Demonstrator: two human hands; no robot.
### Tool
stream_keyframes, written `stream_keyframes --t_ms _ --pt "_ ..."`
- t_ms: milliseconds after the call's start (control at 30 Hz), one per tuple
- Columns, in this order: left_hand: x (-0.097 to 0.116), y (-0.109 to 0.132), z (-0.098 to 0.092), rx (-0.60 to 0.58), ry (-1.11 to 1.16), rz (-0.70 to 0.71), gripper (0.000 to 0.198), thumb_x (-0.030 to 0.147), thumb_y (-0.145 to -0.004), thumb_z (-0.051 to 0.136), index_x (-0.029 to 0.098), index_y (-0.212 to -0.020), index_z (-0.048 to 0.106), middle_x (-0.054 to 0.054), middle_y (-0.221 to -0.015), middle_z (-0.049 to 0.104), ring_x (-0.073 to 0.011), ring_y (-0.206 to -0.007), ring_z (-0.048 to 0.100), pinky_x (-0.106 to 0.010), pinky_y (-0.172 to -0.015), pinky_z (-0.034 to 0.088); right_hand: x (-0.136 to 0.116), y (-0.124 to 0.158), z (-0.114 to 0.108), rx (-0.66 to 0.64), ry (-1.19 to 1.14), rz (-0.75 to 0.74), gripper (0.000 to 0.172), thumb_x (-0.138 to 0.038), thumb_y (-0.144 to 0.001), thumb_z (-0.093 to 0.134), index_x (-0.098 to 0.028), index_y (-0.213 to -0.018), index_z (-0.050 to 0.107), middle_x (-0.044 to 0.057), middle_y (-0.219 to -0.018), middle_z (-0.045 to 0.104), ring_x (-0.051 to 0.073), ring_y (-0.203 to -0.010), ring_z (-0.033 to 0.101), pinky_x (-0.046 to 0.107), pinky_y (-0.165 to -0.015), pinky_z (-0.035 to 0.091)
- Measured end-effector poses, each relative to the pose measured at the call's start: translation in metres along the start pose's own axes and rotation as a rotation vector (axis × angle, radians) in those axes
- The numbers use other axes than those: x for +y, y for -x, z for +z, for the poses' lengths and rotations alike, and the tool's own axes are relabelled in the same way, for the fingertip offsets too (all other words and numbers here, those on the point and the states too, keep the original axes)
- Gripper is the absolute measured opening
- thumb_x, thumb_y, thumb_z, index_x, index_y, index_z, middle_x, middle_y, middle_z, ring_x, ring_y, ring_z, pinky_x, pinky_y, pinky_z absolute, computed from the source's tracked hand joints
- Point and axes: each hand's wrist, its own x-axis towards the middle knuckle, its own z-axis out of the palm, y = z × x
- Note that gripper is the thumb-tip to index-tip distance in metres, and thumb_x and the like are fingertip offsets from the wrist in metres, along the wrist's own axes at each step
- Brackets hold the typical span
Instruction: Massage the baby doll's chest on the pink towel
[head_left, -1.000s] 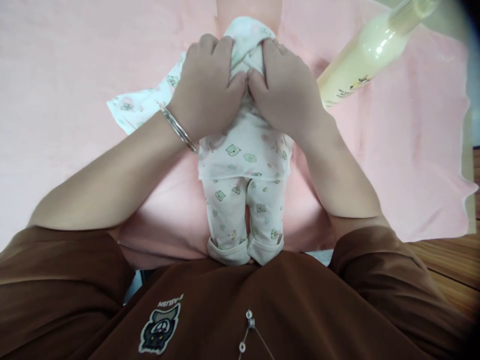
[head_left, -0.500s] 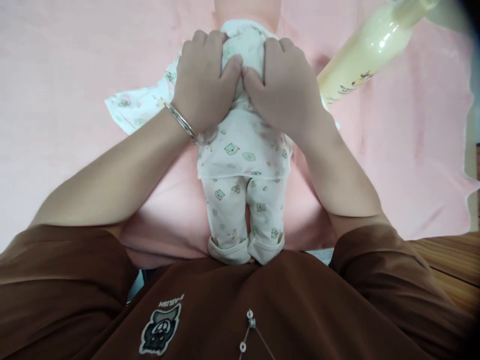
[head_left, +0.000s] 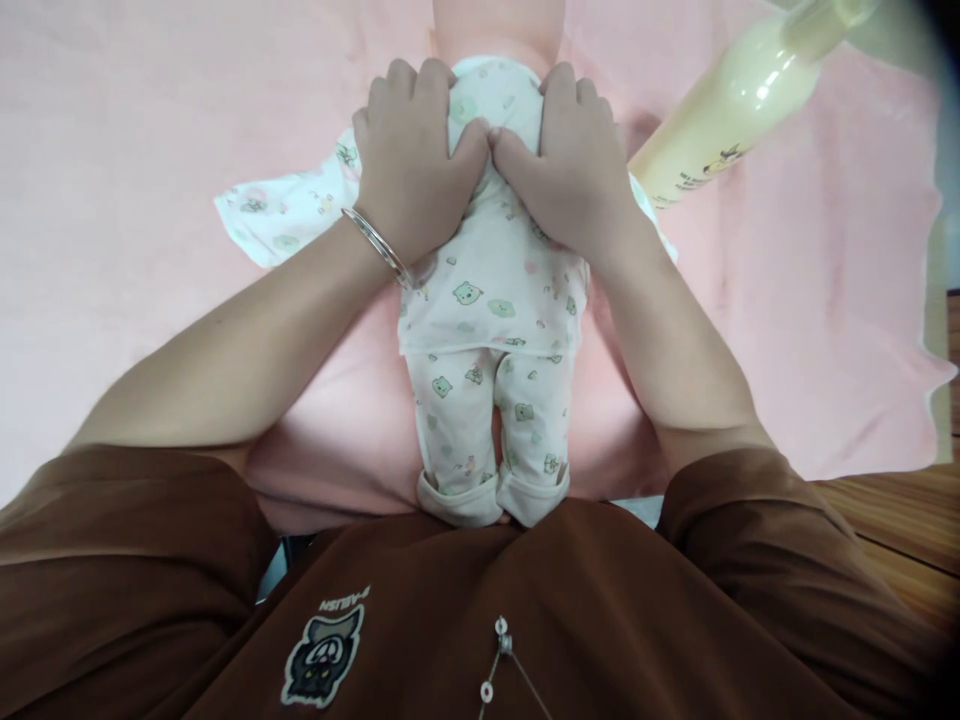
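Observation:
A doll-like small figure in a white printed top and matching trousers lies with its feet toward me; its head is mostly cut off by the upper edge. My left hand, with a silver bangle at the wrist, grips the upper part of the top on the left side. On the other side my right hand grips the same top. The two thumbs almost meet over the middle, and the fingers curl over the shoulder area, their tips hidden. One sleeve spreads out to the left.
A pale yellow bottle with a printed label lies slanted at the upper right, close to my right hand. A pink cloth spreads beneath everything. Brown wood shows at the lower right.
My thumbs have moved slightly up, and my right hand has shifted a little outward. The top looks smoother between the hands, with more of its upper part showing.

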Motion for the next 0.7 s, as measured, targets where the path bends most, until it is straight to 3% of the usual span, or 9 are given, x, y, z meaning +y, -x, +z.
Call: stream_keyframes --t_ms 267,433,567,700 --pt "-0.001 0.000 0.000 -0.003 0.004 0.004 0.025 0.019 -0.094 0.059 0.020 -0.119 0.055 -0.009 -0.122 0.053 -0.0299 -0.117 0.043 -0.046 -0.101 0.031 -0.001 0.002 -0.003 -0.003 -0.009 -0.003 0.034 -0.042 -0.092 0.047 -0.018 -0.116 0.048 0.011 -0.117 0.053 0.032 -0.112 0.047 0.050 -0.099 0.039" --pt "-0.002 0.001 0.003 0.018 -0.035 -0.003 0.029 0.016 -0.091 0.061 0.022 -0.119 0.056 -0.009 -0.120 0.054 -0.0292 -0.115 0.044 -0.045 -0.098 0.032 -0.007 0.009 -0.005 0.021 0.162 -0.049 0.038 -0.041 -0.096 0.041 -0.012 -0.118 0.051 0.014 -0.116 0.055 0.035 -0.106 0.051 0.053 -0.092 0.044" --pt "-0.005 0.002 0.005 0.079 -0.056 0.040 0.024 0.019 -0.092 0.060 0.022 -0.116 0.057 -0.009 -0.115 0.056 -0.0294 -0.110 0.046 -0.046 -0.095 0.035 -0.017 0.023 -0.017 -0.021 0.215 -0.192 0.045 -0.029 -0.096 0.043 -0.012 -0.138 0.041 0.014 -0.130 0.051 0.033 -0.117 0.048 0.048 -0.101 0.042" --pt "-0.012 -0.001 0.010 0.101 0.059 0.064 0.019 0.017 -0.093 0.057 0.023 -0.110 0.058 -0.007 -0.111 0.057 -0.0284 -0.108 0.047 -0.045 -0.094 0.035 -0.025 0.033 -0.036 -0.008 0.089 -0.333 0.041 -0.021 -0.092 0.045 -0.014 -0.133 0.045 0.007 -0.135 0.051 0.021 -0.128 0.046 0.035 -0.113 0.039"
